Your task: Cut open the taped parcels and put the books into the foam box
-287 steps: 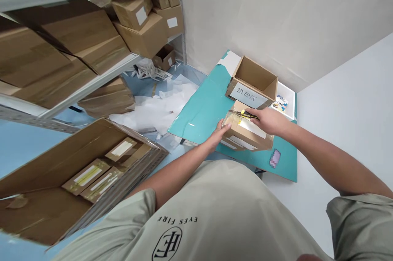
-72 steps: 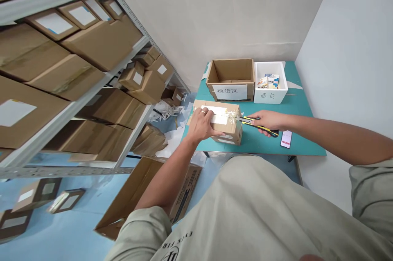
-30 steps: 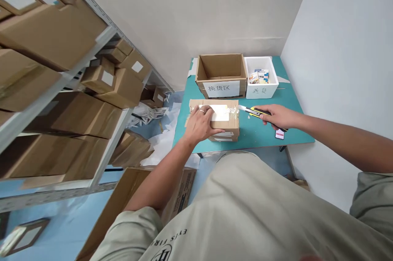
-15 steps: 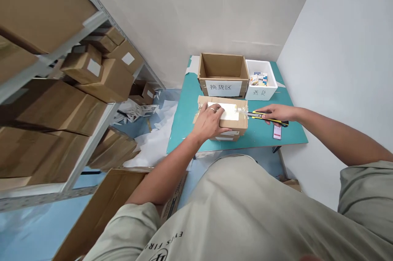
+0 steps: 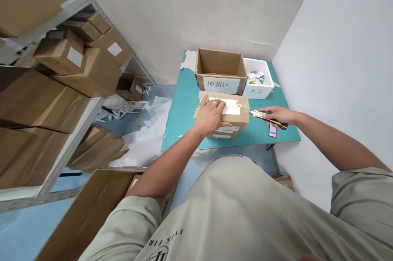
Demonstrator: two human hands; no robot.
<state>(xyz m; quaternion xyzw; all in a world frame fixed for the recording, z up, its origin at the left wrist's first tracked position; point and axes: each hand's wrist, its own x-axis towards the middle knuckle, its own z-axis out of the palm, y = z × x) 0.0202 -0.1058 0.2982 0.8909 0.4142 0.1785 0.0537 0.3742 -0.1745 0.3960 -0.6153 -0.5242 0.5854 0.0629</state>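
The counter (image 5: 181, 122) has its widest free stretch along the left side, where teal surface runs from a white paper scrap (image 5: 188, 59) at the back corner down to the front edge. The taped carton (image 5: 241, 107) sits mid-counter under the left hand (image 5: 210, 115), leaving only a narrow gap behind it before the open carton (image 5: 219, 66) and the white foam box (image 5: 260, 91), which stand side by side along the back edge. To the right, the right hand (image 5: 274, 115) and its utility knife (image 5: 265, 115) fill the passage, with a phone (image 5: 272, 130) just below. Steel shelving (image 5: 70, 105) crowds beyond the left edge.
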